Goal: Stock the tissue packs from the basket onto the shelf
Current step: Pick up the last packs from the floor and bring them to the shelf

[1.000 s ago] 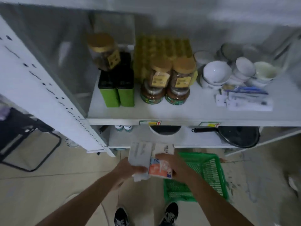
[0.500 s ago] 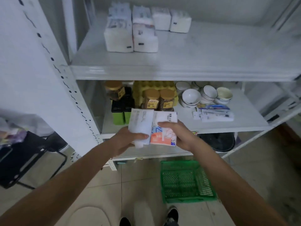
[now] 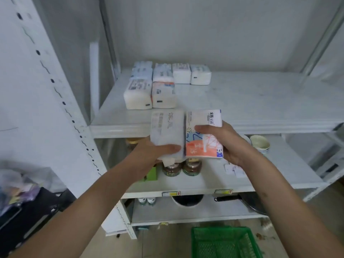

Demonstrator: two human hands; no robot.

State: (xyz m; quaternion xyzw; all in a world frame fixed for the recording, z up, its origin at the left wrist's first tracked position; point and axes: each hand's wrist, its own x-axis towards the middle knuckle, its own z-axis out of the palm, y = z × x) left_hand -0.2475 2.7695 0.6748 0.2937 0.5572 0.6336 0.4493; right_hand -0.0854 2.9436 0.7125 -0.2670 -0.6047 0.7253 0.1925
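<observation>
Two tissue packs are held side by side just in front of the top shelf's [image 3: 242,101] front edge. My left hand [image 3: 149,151] grips a plain white tissue pack [image 3: 167,131]. My right hand [image 3: 229,144] grips a white tissue pack with an orange and blue print [image 3: 202,146]. Several stocked tissue packs [image 3: 150,94] stand in rows at the back left of that shelf. The green basket [image 3: 223,243] sits on the floor below, at the bottom edge of the view; no packs show in the visible part.
The middle shelf [image 3: 204,185] carries jars [image 3: 191,167], a green box and bowls [image 3: 259,143]. A black pan [image 3: 247,201] lies on the lowest shelf. A white perforated upright [image 3: 61,101] stands at left. A black chair with bags [image 3: 24,211] is at far left.
Both hands have lifted the two packs from above the basket up to the top shelf's front edge. My view has tilted up, bringing the top shelf close.
</observation>
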